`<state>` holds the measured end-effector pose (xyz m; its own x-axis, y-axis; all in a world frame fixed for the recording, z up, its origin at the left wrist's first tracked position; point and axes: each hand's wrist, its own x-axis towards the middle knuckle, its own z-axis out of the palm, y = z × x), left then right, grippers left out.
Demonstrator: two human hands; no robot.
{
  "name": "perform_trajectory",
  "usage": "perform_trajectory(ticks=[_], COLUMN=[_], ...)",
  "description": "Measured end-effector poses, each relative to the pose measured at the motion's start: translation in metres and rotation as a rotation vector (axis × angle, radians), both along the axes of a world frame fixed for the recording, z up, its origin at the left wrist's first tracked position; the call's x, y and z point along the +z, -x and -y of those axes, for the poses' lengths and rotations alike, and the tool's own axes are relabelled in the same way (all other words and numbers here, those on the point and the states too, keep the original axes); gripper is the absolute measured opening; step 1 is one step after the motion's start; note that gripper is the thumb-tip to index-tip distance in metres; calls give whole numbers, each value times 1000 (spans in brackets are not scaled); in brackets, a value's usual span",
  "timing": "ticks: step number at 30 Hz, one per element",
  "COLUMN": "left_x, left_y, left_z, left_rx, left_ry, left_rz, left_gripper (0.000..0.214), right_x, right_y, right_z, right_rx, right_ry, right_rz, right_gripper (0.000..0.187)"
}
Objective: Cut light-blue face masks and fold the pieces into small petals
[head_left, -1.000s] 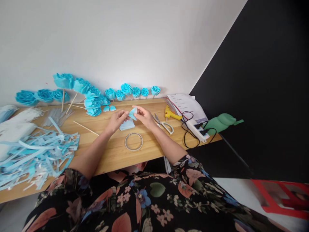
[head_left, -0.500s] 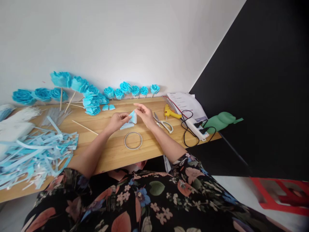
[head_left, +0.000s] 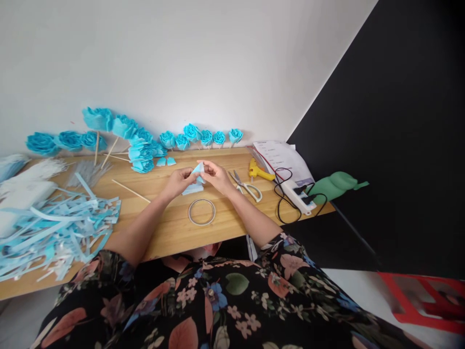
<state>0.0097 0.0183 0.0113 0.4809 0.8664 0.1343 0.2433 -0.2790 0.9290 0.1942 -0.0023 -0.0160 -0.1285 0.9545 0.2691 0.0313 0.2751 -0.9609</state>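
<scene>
Between my two hands is a small piece of light blue paper (head_left: 198,169), held up above the wooden table. My left hand (head_left: 180,182) pinches its left side. With fingers closed on the opposite edge, my right hand (head_left: 215,176) grips it too. More pale blue paper pieces (head_left: 193,188) lie flat just beneath. A roll of tape (head_left: 202,212) rests on its side nearer to me. Right of my right hand lie open scissors (head_left: 247,186). Two loose blue petals (head_left: 166,161) sit behind my left hand.
Blue paper roses (head_left: 141,150) line the wall. A heap of paper strips (head_left: 58,228) covers the left, beside a thin stick (head_left: 131,191). To the right are a yellow glue gun (head_left: 259,169), a power strip (head_left: 298,196) with black cords, printed sheets (head_left: 285,157) and a green bag (head_left: 334,186).
My right fingers have come down and closed further on the light blue paper, near my left fingertips. The whole view has shifted slightly.
</scene>
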Motion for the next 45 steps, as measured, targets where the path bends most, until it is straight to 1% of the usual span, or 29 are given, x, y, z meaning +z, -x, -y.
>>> perform_trajectory(ticks=[3,7,12,14,16,19,22,26,29,32,38,42,43,45], left_x=[0,1,4,4,3,1,-1,0,2,2,-1,0,0,0], left_y=[1,4,5,4,3,3,3,3,3,3,2,2,2,2], left_z=[-3,-8,-8,-7,-6,-7,-8,-6,-5,-5,-4,-4,-3,-3], left_rx=[19,52,71,59,52,49,60,88,89,80,79,55,47,34], left_ry=[20,60,103,112,118,117,70,-22,-56,-78,-56,-57,-59,-60], left_rz=[52,186,257,254,241,225,207,168,133,88,74,80,80,78], left_gripper=[51,49,47,47,47,49,49,47,46,47,48,48,48,48], right_x=[4,12,19,19,19,20,20,14,7,4,8,7,6,4], right_y=[-2,-7,-8,-8,-7,-6,-5,-4,-3,-2,0,0,0,-1], right_z=[1,5,10,11,11,11,10,7,4,3,5,4,3,2], right_rx=[-36,-102,-77,-73,-65,-76,-92,-69,-57,-80,-97,-114,-116,-114], right_ry=[-39,-169,-337,-390,-414,-381,-308,-216,-122,-59,-56,-41,-34,-24], right_rz=[38,140,319,353,366,368,359,260,145,101,90,90,83,66], right_gripper=[50,42,36,33,25,12,10,18,25,28,27,29,31,44])
